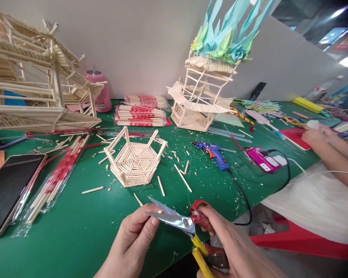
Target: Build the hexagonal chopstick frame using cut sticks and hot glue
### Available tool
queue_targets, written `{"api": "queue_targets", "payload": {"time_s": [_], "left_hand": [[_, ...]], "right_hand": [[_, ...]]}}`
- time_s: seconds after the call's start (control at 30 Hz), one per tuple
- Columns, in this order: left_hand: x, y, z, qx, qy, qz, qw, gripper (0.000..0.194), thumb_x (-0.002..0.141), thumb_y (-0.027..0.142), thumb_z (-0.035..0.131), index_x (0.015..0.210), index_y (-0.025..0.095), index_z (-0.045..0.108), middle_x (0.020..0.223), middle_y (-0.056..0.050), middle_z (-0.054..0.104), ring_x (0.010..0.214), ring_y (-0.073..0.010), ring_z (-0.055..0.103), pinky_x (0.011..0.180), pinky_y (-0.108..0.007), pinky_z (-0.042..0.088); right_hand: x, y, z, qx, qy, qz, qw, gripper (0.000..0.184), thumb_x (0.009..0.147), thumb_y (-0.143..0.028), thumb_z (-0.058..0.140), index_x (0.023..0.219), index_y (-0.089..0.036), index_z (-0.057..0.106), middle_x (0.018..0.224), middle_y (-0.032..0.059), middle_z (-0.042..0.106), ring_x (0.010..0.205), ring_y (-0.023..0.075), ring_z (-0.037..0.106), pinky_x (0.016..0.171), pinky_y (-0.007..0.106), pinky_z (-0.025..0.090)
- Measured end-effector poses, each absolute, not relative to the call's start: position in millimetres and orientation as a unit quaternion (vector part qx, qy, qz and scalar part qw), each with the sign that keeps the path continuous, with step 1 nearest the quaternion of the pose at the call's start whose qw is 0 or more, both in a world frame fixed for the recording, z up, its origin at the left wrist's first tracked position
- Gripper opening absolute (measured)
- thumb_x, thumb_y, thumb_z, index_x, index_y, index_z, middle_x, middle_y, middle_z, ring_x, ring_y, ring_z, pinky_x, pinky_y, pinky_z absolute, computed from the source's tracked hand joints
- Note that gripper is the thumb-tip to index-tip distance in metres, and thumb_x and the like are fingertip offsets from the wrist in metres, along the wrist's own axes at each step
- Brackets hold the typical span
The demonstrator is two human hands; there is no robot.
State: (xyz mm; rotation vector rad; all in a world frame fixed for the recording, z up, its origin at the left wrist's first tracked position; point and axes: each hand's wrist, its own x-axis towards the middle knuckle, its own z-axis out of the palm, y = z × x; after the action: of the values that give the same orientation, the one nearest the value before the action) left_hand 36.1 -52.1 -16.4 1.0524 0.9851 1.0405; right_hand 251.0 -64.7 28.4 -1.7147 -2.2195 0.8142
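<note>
- Note on the cut?
- I'd keep the left hand (137, 228) thumb back from the scissors (185, 222), stick (160, 211) square to the blades, one firm squeeze.
- Grip?
- Left: thumb and fingers pinching the stick, tip between parted blades. Right hand (231, 234): curled round the handles.
- Farther out?
- Six-sided frame (136, 163) beyond, on the worktop (75, 231); glue gun (217, 154) to its right.

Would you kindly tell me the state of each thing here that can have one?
Left hand: pinching a small stick
Right hand: holding the scissors
Scissors: blades parted
Hexagonal stick frame: floor filled, top open
Glue gun: lying on its side
Phone: face up, screen dark
Pink bottle: upright
</note>
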Motion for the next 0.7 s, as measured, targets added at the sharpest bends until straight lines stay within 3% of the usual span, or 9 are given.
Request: {"api": "queue_targets", "payload": {"time_s": [0.27,0.4,0.57,0.7], "left_hand": [[35.8,-48.1,-16.6,0.47,0.454,0.433,0.621,0.019,0.083,0.031,0.056,0.092,0.026,0.072,0.088,-0.002,0.069,0.08,-0.0167,0.058,0.076,-0.022,0.044],[37.1,-47.2,-12.2,0.493,0.451,0.441,0.599,0.017,0.082,0.029,0.057,0.087,0.027,0.073,0.081,-0.002,0.069,0.072,-0.0162,0.058,0.071,-0.022,0.044],[37.4,-47.4,-7.1,0.523,0.444,0.453,0.569,0.017,0.081,0.026,0.057,0.081,0.028,0.074,0.073,-0.001,0.068,0.067,-0.0162,0.058,0.065,-0.022,0.044],[37.6,-47.8,-7.4,0.523,0.441,0.465,0.562,0.017,0.08,0.022,0.059,0.08,0.029,0.074,0.074,-0.002,0.069,0.068,-0.0171,0.06,0.066,-0.023,0.044]], "right_hand": [[251.5,-68.8,31.8,-0.589,-0.743,0.291,0.125,0.067,0.06,-0.028,0.068,0.122,-0.015,0.044,0.113,0.0155,0.063,0.096,0.0294,0.064,0.072,0.031,0.058],[248.2,-68.0,38.5,-0.597,-0.726,0.316,0.128,0.054,0.062,-0.025,0.066,0.113,-0.019,0.049,0.106,0.0118,0.066,0.092,0.0269,0.066,0.063,0.025,0.059],[242.5,-66.2,36.3,-0.606,-0.732,0.294,0.109,0.039,0.059,-0.026,0.064,0.095,-0.019,0.052,0.091,0.0113,0.07,0.078,0.0278,0.069,0.057,0.03,0.059],[240.4,-72.0,32.9,-0.604,-0.726,0.301,0.136,0.037,0.062,-0.018,0.058,0.097,-0.022,0.049,0.088,0.0064,0.07,0.076,0.0225,0.069,0.055,0.022,0.057]]}}
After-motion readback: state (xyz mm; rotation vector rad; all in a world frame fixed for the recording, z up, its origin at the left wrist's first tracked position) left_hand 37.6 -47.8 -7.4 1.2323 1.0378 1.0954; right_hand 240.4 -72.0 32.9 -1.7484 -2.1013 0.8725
